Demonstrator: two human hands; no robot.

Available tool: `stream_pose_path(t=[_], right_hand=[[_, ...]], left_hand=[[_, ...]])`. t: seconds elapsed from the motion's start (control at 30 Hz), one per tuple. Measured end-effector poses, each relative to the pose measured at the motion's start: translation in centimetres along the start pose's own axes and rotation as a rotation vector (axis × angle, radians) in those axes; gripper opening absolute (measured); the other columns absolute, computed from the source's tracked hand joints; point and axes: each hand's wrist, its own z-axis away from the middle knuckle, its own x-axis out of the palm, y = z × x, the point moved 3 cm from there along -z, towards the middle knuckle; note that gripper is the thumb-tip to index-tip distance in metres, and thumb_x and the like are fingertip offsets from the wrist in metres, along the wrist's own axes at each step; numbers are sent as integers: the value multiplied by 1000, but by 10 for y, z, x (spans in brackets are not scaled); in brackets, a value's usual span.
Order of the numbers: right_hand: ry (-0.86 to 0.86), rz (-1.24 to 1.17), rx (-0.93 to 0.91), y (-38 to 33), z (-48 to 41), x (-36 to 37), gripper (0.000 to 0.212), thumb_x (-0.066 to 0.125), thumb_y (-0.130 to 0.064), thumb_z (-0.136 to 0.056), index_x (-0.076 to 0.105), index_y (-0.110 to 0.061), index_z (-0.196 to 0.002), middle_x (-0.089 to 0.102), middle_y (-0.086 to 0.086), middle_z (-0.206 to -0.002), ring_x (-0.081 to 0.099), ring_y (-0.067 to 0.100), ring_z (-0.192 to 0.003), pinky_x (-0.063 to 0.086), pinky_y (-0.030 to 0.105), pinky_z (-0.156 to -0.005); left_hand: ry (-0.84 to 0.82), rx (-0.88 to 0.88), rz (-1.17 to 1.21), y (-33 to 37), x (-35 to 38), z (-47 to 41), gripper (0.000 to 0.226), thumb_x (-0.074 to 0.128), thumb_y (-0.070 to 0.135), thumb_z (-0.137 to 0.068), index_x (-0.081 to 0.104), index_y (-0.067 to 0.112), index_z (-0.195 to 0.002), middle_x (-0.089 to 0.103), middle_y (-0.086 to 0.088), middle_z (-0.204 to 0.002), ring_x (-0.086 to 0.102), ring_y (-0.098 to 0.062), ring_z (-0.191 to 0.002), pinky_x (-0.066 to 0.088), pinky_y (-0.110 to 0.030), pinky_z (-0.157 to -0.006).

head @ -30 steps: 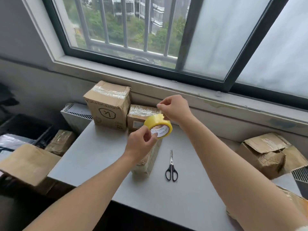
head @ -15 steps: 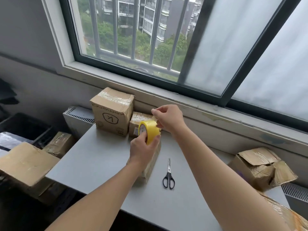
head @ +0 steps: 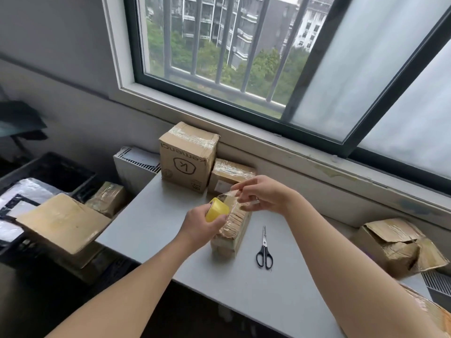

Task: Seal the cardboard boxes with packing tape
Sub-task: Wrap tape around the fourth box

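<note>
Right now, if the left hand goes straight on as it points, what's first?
Likely the right hand, pinching the tape strip off the yellow tape roll the left hand grips; depth unclear, maybe the small taped box behind.

One wide-angle camera on the person's head looks forward and down over the grey rectangular table [head: 151,215], facing the dark-framed barred window [head: 207,57] behind it. It sits near: the left hand [head: 197,228] and right hand [head: 263,195] fall mid-frame, forearms entering from below.
</note>
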Motion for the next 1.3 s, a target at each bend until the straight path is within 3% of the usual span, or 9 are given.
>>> stream_pose_path(t=[0.17, 0.33, 0.47, 0.57, 0.7, 0.87, 0.97, 1.13, 1.3], right_hand=[[144, 370, -86, 15, -10, 16, 12, 76, -13, -91, 76, -12, -103, 72, 3, -85, 69, 9, -71, 60, 26, -66], [254, 340, -153, 31, -28, 13, 21, 83, -35, -87, 78, -15, -89, 64, -1, -80, 64, 12, -72, 59, 27, -64], [248, 282, -227, 43, -47, 14, 16, 82, -31, -89, 78, -16, -84, 68, 4, -90, 65, 12, -78, 60, 30, -68], [218, 352, -237, 49, -63, 8, 14, 81, -23, -89, 78, -13, -80, 71, 10, -82, 64, 10, -64, 54, 29, -64], [256, 460, -191, 48, -90, -23, 16, 81, -28, -89, 80, -16, -79, 72, -1, -67, 61, 7, -58, 55, 28, -67], [308, 591, -212, 41, -124, -71, 20, 78, -33, -90, 79, -17, -78, 75, -3, -74, 67, 11, -74, 56, 30, -76], [324, 615, -224, 37, -146, -92, 21, 79, -33, -90, 76, -18, -75, 74, -6, -75, 70, 12, -82, 57, 33, -82], [243, 710, -224, 46, -177, -93, 21, 78, -38, -90, 79, -20, -79, 74, -8, -74, 70, 9, -79, 56, 30, -75], [192, 815, -205, 56, -194, -94, 23, 75, -38, -91, 78, -19, -79, 72, -6, -77, 66, 10, -78, 55, 31, -71]], left_hand=[[-66, -54, 58, -3, -5, 12, 41, 67, 44, -77, 66, 3, -77, 69, -13, -65, 70, -32, -59, 52, -35, -50], [-109, -125, 67, -4, 1, 18, 32, 71, 35, -90, 65, 6, -78, 66, -4, -63, 71, -30, -58, 56, -36, -51], [-109, -176, 75, -5, 6, 19, 31, 67, 33, -97, 65, 7, -81, 68, -6, -66, 73, -35, -63, 53, -33, -52], [-86, -205, 50, -3, 11, 18, 39, 66, 40, -98, 67, 4, -84, 69, -7, -67, 73, -31, -61, 57, -37, -56], [-65, -313, -2, -2, 19, 14, 47, 62, 49, -98, 65, 9, -75, 71, -9, -62, 71, -24, -54, 59, -38, -59], [-54, -448, -53, -7, 24, 14, 51, 60, 51, -98, 59, 11, -66, 68, -12, -57, 65, -21, -49, 60, -40, -63], [-18, -518, -72, -12, 29, 12, 52, 61, 52, -97, 55, 11, -66, 67, -13, -56, 65, -23, -48, 57, -33, -57], [51, -626, -156, -17, 41, 7, 54, 59, 54, -96, 54, 10, -66, 63, -8, -49, 62, -19, -46, 49, -20, -48], [14, -676, -247, -13, 50, -2, 55, 54, 55, -98, 59, 8, -69, 66, -5, -50, 64, -15, -46, 50, -21, -55]])
